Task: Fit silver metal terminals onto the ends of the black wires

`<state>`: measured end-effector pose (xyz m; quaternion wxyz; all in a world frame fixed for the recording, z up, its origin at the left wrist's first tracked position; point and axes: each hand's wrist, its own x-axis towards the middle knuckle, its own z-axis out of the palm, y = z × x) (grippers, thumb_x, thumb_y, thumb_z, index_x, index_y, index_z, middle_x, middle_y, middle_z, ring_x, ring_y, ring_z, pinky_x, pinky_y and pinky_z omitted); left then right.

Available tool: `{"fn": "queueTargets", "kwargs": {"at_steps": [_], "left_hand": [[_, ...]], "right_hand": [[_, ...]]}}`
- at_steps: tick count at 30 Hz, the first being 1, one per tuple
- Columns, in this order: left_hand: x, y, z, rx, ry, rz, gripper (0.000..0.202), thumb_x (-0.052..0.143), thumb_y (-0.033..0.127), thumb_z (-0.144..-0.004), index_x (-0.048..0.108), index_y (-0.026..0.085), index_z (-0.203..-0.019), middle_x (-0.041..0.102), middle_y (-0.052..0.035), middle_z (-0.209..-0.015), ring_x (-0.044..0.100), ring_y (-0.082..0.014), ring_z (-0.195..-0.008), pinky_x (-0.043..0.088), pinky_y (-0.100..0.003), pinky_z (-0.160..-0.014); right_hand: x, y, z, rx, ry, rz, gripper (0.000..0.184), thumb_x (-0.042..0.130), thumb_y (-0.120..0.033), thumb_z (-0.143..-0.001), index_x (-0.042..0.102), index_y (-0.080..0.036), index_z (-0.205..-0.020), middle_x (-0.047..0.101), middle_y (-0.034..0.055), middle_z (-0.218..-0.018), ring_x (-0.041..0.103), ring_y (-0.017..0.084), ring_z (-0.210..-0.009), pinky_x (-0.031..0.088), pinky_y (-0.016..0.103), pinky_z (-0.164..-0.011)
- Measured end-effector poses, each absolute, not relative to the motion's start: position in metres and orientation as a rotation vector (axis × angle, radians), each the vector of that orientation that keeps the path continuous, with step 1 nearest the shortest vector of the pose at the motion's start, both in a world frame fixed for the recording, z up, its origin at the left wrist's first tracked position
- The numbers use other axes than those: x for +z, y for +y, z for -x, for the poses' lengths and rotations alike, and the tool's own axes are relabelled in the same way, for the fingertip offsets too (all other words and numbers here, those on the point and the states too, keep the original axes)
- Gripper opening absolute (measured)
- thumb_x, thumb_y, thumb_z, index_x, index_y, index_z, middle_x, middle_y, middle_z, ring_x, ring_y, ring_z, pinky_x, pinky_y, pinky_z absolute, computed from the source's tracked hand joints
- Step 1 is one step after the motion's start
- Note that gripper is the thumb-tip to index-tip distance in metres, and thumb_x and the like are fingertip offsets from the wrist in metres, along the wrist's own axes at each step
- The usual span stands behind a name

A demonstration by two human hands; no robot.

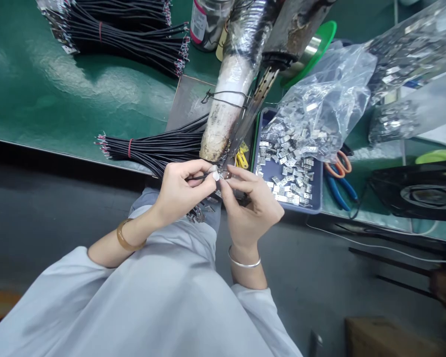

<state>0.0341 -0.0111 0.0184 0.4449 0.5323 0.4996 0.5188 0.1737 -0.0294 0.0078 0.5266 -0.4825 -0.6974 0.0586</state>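
Note:
My left hand [182, 193] is closed in a pinch on the end of a black cable [198, 177], with white covers on its thumb and a fingertip. Facing it, my right hand [250, 206] pinches a small silver metal connector [224, 175] at the cable's tip. The two hands meet at the table's front edge, just below a white, scorched pipe [223, 109]. Beside and behind my left hand lies a bundle of black cables [152, 148] tied with a red band. Whether the cable and the connector are joined is too small to tell.
A blue tray [318, 193] of loose metal connectors [292, 181] stands right of my hands, a plastic bag [327, 99] over it. Pliers [340, 183] lie beyond. A perforated metal tube [266, 84] slants down near the pipe. More cable bundles [130, 42] lie at back left.

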Motion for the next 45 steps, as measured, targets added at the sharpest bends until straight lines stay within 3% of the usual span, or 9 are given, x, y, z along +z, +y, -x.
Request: {"fn": "queueTargets", "kwargs": {"at_steps": [8,14,19,23,28,32,37,42,45], "left_hand": [[0.018,-0.014,-0.03,1.18,1.224,-1.477,0.016,0.06,0.019,-0.079,0.073,0.012,-0.072,0.045,0.0065,-0.051,0.031,-0.0041,-0.048,0.024,-0.015,-0.043],[0.011,-0.016,-0.018,1.329,1.029,-2.08,0.013,0.062,0.011,-0.088,0.074,0.014,-0.084,0.066,0.0022,-0.062,0.051,-0.0065,-0.052,0.042,-0.017,-0.054],[0.003,-0.018,-0.009,1.388,0.996,-2.241,0.015,0.058,0.009,-0.093,0.072,0.015,-0.095,0.075,-0.0028,-0.077,0.066,-0.0101,-0.065,0.051,-0.02,-0.065],[-0.001,-0.022,-0.01,1.389,1.032,-2.213,0.014,0.058,0.01,-0.09,0.071,0.015,-0.09,0.07,0.002,-0.065,0.057,-0.0068,-0.052,0.045,-0.017,-0.055],[0.0,-0.024,-0.011,1.307,1.03,-1.965,0.012,0.065,0.018,-0.093,0.073,0.014,-0.085,0.072,0.0,-0.068,0.055,-0.0069,-0.053,0.043,-0.018,-0.054],[0.006,-0.019,-0.005,1.137,1.019,-1.769,0.019,0.059,0.02,-0.095,0.075,0.015,-0.085,0.074,-0.0027,-0.073,0.062,-0.0112,-0.063,0.046,-0.021,-0.061],[0.013,-0.012,0.001,1.005,0.974,-1.621,0.03,0.055,0.02,-0.094,0.064,0.015,-0.066,0.06,0.002,-0.056,0.047,-0.0089,-0.051,0.036,-0.021,-0.052],[0.011,-0.012,-0.002,0.986,0.995,-1.653,0.023,0.057,0.02,-0.09,0.071,0.014,-0.074,0.06,0.0025,-0.057,0.045,-0.0083,-0.052,0.035,-0.021,-0.052],[0.009,-0.014,-0.003,1.015,1.016,-1.67,0.017,0.061,0.02,-0.086,0.076,0.014,-0.08,0.067,0.0006,-0.064,0.047,-0.0078,-0.054,0.037,-0.02,-0.054]], "right_hand": [[0.006,-0.039,-0.18,0.141,-1.686,1.173,0.014,0.072,-0.013,-0.091,0.062,-0.023,-0.09,0.082,0.002,-0.099,0.08,0.015,-0.084,0.064,0.023,-0.073],[0.012,-0.033,-0.182,0.752,-1.532,1.204,0.014,0.059,-0.02,-0.099,0.051,-0.025,-0.089,0.059,-0.0121,-0.062,0.06,0.006,-0.042,0.047,0.013,-0.041],[0.008,-0.032,-0.186,0.605,-1.617,1.139,0.011,0.062,-0.017,-0.097,0.055,-0.024,-0.092,0.064,-0.0044,-0.083,0.069,0.009,-0.068,0.059,0.019,-0.06],[0.001,-0.034,-0.188,0.201,-1.846,1.069,0.012,0.063,-0.013,-0.096,0.059,-0.024,-0.094,0.069,-0.0005,-0.086,0.071,0.013,-0.08,0.06,0.024,-0.07],[-0.004,-0.038,-0.187,0.194,-1.817,1.127,0.009,0.062,-0.016,-0.098,0.059,-0.024,-0.095,0.07,-0.0012,-0.085,0.073,0.013,-0.078,0.06,0.022,-0.068],[-0.006,-0.043,-0.188,0.08,-1.687,1.188,0.004,0.061,-0.02,-0.101,0.06,-0.024,-0.099,0.068,-0.0053,-0.079,0.064,0.008,-0.054,0.051,0.018,-0.052],[-0.003,-0.039,-0.184,-0.207,-1.933,1.096,0.009,0.068,-0.022,-0.097,0.067,-0.024,-0.105,0.057,-0.0105,-0.055,0.046,0.006,-0.041,0.04,0.021,-0.05],[0.001,-0.034,-0.179,-0.139,-1.982,1.099,0.007,0.064,-0.018,-0.098,0.068,-0.023,-0.095,0.064,-0.0062,-0.06,0.051,0.007,-0.045,0.039,0.023,-0.051],[0.005,-0.037,-0.182,0.294,-1.868,1.259,0.013,0.061,-0.026,-0.099,0.064,-0.022,-0.087,0.055,-0.0083,-0.057,0.047,0.006,-0.043,0.037,0.02,-0.045]]}}
